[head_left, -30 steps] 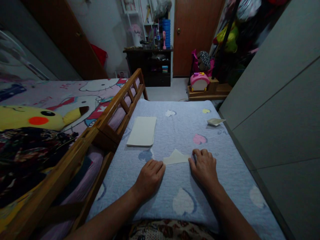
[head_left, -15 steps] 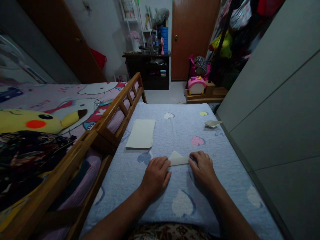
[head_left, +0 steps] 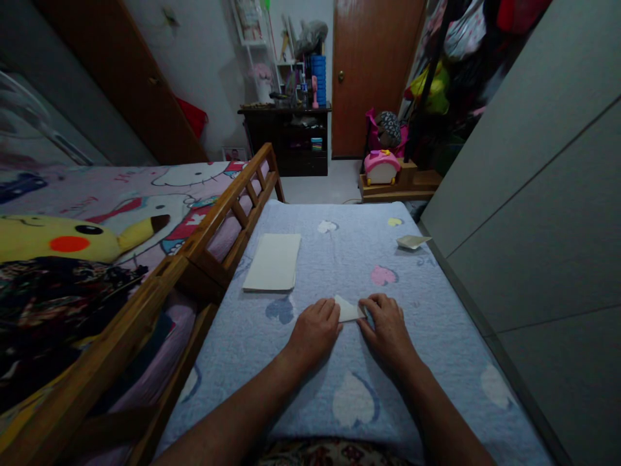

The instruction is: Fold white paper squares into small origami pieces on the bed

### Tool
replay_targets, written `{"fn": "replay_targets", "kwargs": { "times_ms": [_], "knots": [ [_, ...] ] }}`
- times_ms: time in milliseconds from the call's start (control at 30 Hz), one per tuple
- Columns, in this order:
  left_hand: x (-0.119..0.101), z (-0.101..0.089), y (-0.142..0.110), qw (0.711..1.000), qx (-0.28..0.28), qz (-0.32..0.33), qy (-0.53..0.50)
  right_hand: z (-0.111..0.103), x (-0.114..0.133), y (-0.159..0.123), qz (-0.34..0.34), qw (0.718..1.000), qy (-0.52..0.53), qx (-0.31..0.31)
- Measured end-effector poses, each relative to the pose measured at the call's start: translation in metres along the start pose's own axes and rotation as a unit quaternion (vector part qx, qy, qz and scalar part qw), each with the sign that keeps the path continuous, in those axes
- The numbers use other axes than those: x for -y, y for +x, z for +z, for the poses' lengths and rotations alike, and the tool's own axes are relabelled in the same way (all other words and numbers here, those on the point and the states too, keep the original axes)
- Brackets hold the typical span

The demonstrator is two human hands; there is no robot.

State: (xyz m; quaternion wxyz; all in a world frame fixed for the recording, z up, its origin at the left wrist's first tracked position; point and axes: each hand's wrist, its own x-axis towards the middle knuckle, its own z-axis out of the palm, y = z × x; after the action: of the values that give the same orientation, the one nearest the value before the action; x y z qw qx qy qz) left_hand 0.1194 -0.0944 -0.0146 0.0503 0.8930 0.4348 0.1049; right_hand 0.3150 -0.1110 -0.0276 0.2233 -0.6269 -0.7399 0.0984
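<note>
A small folded piece of white paper (head_left: 347,311) lies on the blue heart-patterned bedspread (head_left: 310,401), its peak pointing away from me. My left hand (head_left: 316,331) covers the paper's left part, fingers together and pressing it down. At the right end, my right hand (head_left: 385,327) pinches the paper between thumb and fingers. The paper's two ends are partly hidden under my fingers. Farther off to the left is a stack of white paper sheets (head_left: 273,262). A folded paper boat-like piece (head_left: 412,242) sits near the bedspread's right edge.
A wooden bed rail (head_left: 233,210) runs along the left, with a yellow plush toy (head_left: 63,238) on the bed beyond it. Grey cabinet panels (head_left: 543,213) close off the right side. A dark cabinet (head_left: 291,139) and a wooden door (head_left: 373,77) stand at the back.
My left hand has slid right along the paper, and my right hand has shifted slightly left. Less of the paper shows between them, and its right end is now turned over at my right fingers.
</note>
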Motion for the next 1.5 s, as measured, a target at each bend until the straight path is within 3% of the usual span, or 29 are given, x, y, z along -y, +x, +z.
{"fn": "replay_targets", "kwargs": {
  "times_ms": [267, 500, 667, 933, 1067, 1233, 1500],
  "knots": [
    [0.003, -0.004, 0.008, 1.0, -0.002, -0.004, -0.02, 0.006, -0.005, 0.002, 0.002, 0.996, 0.086, -0.032],
    [0.009, 0.003, 0.011, 0.995, -0.062, -0.038, -0.07, 0.007, 0.008, 0.004, 0.169, 0.939, 0.274, -0.12],
    [0.003, 0.007, 0.011, 0.984, -0.107, -0.068, -0.128, 0.0, 0.03, 0.011, 0.168, 0.928, 0.332, -0.014],
    [-0.006, 0.01, 0.005, 0.959, -0.148, -0.071, -0.233, 0.012, 0.036, 0.02, 0.18, 0.855, 0.486, 0.002],
    [-0.007, 0.008, 0.005, 0.943, -0.135, -0.094, -0.29, 0.015, 0.036, 0.016, 0.191, 0.819, 0.541, 0.014],
    [-0.01, 0.002, 0.006, 0.934, -0.111, -0.108, -0.323, 0.016, 0.036, 0.015, 0.186, 0.814, 0.55, 0.008],
    [-0.009, 0.004, 0.005, 0.935, -0.118, -0.099, -0.32, 0.02, 0.035, 0.014, 0.188, 0.821, 0.539, 0.016]
  ]
}}
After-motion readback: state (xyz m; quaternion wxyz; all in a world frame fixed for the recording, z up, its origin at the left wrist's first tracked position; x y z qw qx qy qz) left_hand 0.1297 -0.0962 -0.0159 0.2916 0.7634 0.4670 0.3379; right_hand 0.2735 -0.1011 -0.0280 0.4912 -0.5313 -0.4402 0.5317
